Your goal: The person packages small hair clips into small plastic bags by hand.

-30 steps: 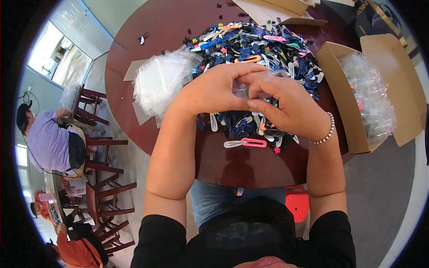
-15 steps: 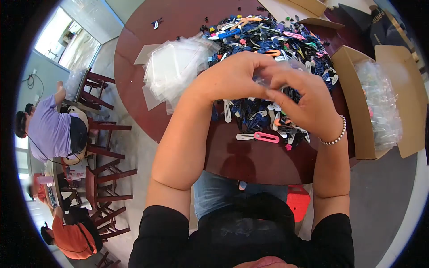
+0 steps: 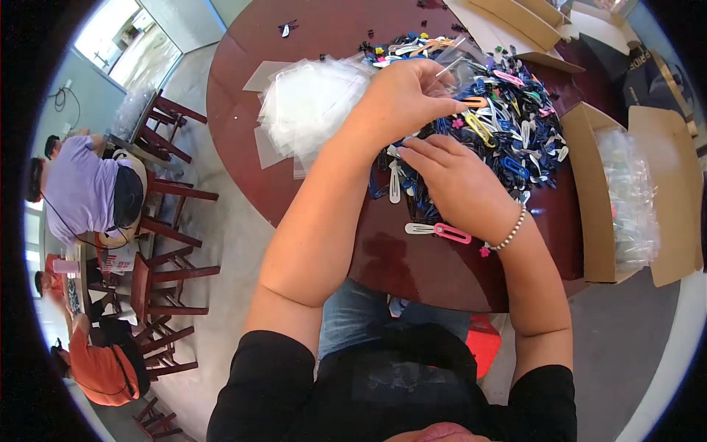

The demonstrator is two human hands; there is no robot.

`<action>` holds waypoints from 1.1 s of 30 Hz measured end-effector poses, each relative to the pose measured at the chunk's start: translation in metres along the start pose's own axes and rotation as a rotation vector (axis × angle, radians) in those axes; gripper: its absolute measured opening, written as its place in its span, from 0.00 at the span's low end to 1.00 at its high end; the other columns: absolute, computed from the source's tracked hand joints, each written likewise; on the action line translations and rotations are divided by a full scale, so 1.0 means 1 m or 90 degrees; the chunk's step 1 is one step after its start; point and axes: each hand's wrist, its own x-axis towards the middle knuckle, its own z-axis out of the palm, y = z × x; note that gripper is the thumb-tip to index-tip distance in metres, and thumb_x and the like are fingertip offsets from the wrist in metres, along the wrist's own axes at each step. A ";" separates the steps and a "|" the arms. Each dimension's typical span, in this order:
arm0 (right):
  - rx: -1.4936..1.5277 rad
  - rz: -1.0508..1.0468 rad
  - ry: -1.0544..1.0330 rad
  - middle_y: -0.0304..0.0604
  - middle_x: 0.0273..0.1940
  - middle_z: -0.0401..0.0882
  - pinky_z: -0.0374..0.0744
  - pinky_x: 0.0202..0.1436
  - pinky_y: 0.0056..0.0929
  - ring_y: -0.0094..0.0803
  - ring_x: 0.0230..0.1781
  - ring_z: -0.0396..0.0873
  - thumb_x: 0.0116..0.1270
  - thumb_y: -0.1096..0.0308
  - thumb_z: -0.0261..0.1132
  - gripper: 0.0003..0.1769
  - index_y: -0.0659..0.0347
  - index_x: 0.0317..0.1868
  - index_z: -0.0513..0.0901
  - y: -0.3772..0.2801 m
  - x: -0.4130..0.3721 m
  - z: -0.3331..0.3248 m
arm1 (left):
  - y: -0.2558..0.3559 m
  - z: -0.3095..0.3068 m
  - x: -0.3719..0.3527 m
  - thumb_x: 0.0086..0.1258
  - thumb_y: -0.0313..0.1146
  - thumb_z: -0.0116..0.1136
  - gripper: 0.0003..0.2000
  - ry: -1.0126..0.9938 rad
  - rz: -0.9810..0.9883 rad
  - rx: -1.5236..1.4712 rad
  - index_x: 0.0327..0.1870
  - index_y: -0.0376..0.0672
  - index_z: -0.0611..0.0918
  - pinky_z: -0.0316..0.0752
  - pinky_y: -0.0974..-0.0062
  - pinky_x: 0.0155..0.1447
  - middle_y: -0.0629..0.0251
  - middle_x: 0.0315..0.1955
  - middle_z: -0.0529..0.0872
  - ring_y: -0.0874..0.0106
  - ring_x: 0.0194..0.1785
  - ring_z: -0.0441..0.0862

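Note:
My left hand (image 3: 416,99) is closed on a clear plastic bag (image 3: 458,65), over the pile of hair clips (image 3: 526,132). Just below it, my right hand (image 3: 464,180), with a beaded bracelet at the wrist, reaches into the near-left part of the pile; its fingertips are among dark clips, and what they hold, if anything, is hidden. A stack of clear bags (image 3: 313,107) lies left of the pile. Near the table's front edge are a white clip (image 3: 420,229) and a pink clip (image 3: 452,233).
An open cardboard box (image 3: 589,191) holding filled clear bags (image 3: 626,199) stands at the right. More cardboard (image 3: 515,26) lies at the far side of the round table (image 3: 243,158). People sit at another table at the left, beside wooden stools (image 3: 173,276).
My hands have moved apart. The right one has dropped leftward onto the clips, while the left has risen with the bag. The view has shifted slightly.

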 end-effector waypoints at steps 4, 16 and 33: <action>-0.040 0.015 -0.020 0.42 0.48 0.80 0.71 0.58 0.39 0.43 0.49 0.75 0.52 0.78 0.63 0.21 0.57 0.49 0.83 0.005 -0.001 -0.004 | -0.001 0.002 0.001 0.57 0.33 0.74 0.24 -0.002 0.007 -0.006 0.51 0.28 0.80 0.76 0.76 0.55 0.57 0.44 0.85 0.73 0.49 0.82; 0.264 0.372 0.127 0.34 0.29 0.78 0.72 0.34 0.20 0.18 0.29 0.73 0.65 0.73 0.65 0.06 0.64 0.41 0.81 0.042 -0.013 -0.031 | 0.003 0.001 -0.002 0.57 0.35 0.73 0.25 -0.005 -0.024 -0.012 0.52 0.29 0.80 0.77 0.73 0.55 0.55 0.45 0.85 0.69 0.50 0.83; 0.653 0.436 0.326 0.34 0.33 0.82 0.74 0.38 0.15 0.17 0.31 0.76 0.69 0.74 0.62 0.09 0.65 0.48 0.81 0.063 -0.020 -0.044 | -0.007 0.007 -0.001 0.54 0.37 0.72 0.21 0.005 0.015 0.016 0.44 0.32 0.83 0.77 0.77 0.44 0.63 0.32 0.85 0.76 0.37 0.82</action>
